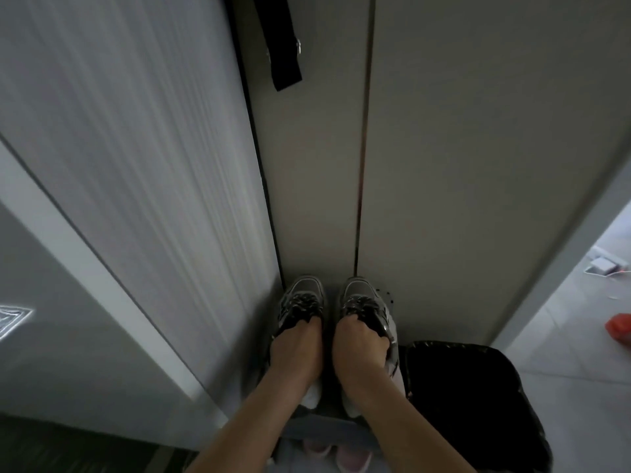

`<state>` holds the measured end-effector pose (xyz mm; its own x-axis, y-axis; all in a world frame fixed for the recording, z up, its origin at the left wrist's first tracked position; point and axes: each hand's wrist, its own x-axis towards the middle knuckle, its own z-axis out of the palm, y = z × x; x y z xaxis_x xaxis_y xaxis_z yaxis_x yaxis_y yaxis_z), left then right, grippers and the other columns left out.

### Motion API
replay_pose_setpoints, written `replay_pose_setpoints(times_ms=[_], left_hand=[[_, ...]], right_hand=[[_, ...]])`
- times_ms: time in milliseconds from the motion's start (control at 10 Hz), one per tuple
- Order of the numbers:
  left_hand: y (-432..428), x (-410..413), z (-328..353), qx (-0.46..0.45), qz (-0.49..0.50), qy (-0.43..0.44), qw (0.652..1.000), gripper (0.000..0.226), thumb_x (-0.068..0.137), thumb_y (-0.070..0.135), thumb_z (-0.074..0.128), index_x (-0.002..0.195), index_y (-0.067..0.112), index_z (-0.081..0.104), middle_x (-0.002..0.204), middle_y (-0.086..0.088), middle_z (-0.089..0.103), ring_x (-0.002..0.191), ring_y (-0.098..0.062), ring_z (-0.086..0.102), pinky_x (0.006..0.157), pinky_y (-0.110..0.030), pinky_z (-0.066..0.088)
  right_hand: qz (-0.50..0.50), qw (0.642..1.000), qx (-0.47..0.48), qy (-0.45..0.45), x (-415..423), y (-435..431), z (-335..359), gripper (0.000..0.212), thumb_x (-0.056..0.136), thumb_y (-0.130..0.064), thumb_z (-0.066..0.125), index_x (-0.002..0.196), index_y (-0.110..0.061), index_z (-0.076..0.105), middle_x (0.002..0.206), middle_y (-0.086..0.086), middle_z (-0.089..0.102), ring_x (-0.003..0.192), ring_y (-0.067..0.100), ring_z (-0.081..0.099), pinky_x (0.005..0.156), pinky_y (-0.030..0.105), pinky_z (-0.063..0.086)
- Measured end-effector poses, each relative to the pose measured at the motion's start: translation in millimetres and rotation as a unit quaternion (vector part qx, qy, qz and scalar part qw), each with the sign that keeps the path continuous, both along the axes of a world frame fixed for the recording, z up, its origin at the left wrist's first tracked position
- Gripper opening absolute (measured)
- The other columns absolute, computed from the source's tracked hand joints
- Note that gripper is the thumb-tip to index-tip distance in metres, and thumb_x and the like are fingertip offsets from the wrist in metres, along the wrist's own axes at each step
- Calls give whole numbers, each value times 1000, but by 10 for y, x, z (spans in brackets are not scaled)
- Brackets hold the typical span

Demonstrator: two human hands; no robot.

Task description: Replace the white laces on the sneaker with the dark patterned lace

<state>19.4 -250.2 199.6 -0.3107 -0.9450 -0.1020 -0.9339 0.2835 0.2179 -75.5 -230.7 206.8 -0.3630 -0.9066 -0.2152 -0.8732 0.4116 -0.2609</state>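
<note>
two sneakers side by side, toes pointing away at the cabinet doors (pixel 444 165), and both are looking dark-laced already, so by my read the swap is done or close to it. the left sneaker (pixel 302 303) and the right sneaker (pixel 365 305) are being held one in each hand, probably to carry the pair together or set it down.

the left hand (pixel 297 349) is going in at the collar, fingers (pixel 300 324) tucked out of sight inside, so i can't tell how tightly they're curling. the right hand (pixel 358 349) is bunching into a fist around its shoe's collar, fingers (pixel 374 336) wrapped closed on it. whether the soles are resting on anything, i can't tell; it's dim down there.

a black bag (pixel 478 404) is sitting just right of the pair, a black strap (pixel 280 42) is hanging on the doors, and pink shoes (pixel 338 455) are peeking in below. no white laces are showing anywhere.
</note>
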Motion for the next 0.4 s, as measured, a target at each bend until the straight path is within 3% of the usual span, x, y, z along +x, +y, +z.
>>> replay_pose_setpoints(times_ms=[300, 400], left_hand=[[-130, -15, 23, 18, -13, 2, 1000, 26, 94, 32, 42, 114, 17, 51, 117, -8, 61, 105, -31, 59, 84, -42, 49], [-89, 31, 92, 21, -10, 17, 1000, 35, 94, 40, 44, 116, 15, 52, 118, -11, 61, 107, -32, 58, 84, -39, 47]], right_hand=[[8, 998, -29, -48, 20, -125, 45, 29, 95, -14, 36, 119, -3, 49, 116, 13, 62, 106, 31, 59, 90, 43, 41], [26, 995, -63, -76, -70, 35, 42, 25, 97, -24, 39, 110, -7, 52, 110, 11, 64, 101, 30, 61, 77, 34, 43]])
